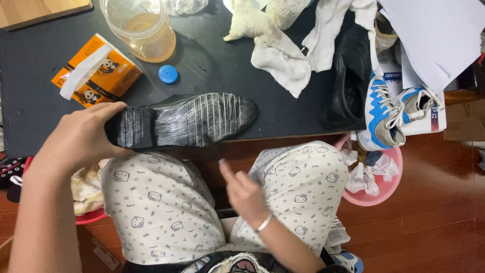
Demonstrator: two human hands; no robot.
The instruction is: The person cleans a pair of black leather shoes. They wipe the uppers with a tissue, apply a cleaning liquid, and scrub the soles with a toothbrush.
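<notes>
A black dress shoe [187, 121] is seen turned sole-up at the near edge of a dark table, its length laid across the view with the pointed toe to the right and the heel to the left. The sole is shown glossy and wet-looking, ribbed with fine crosswise grooves over the forepart, while the blocky heel is marked by coarser ridges. The heel end is gripped by the left hand [81, 139], the thumb laid over the top edge and the fingers wrapped beneath. The toe end is left free, projecting over the table edge above the knees. The upper is hidden from the camera.
</notes>
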